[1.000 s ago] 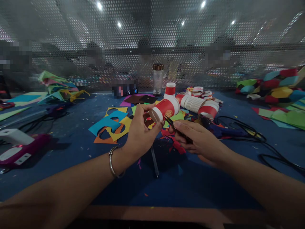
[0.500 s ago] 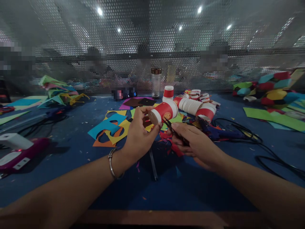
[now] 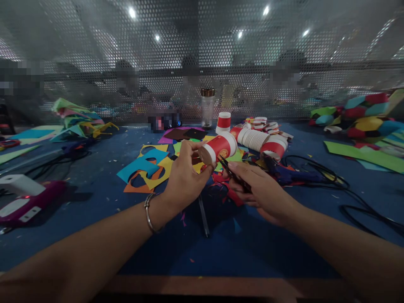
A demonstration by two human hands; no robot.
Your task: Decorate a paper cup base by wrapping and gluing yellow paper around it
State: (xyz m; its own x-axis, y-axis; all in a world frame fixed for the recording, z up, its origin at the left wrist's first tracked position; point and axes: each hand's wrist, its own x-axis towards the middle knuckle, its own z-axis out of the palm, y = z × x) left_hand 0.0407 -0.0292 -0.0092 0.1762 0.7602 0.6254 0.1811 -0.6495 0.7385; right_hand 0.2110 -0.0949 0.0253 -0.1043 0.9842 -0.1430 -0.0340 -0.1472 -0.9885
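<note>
Cutting looks to be the step in hand. Left hand (image 3: 184, 181), fingers curled, pinches a red paper cup (image 3: 219, 147) by its base, long axis tilted, mouth pointing away and up to the right. Right hand (image 3: 259, 189), closed round small scissors (image 3: 230, 171), has their tips just under that base; a clean cut would need a steady cup.

A single head-worn camera looks forward and down over the table (image 3: 78, 176) from its near edge toward the mesh screen (image 3: 94, 50) along the far edge, close above the left hand (image 3: 186, 181) and right hand (image 3: 259, 191), mid-frame.
</note>
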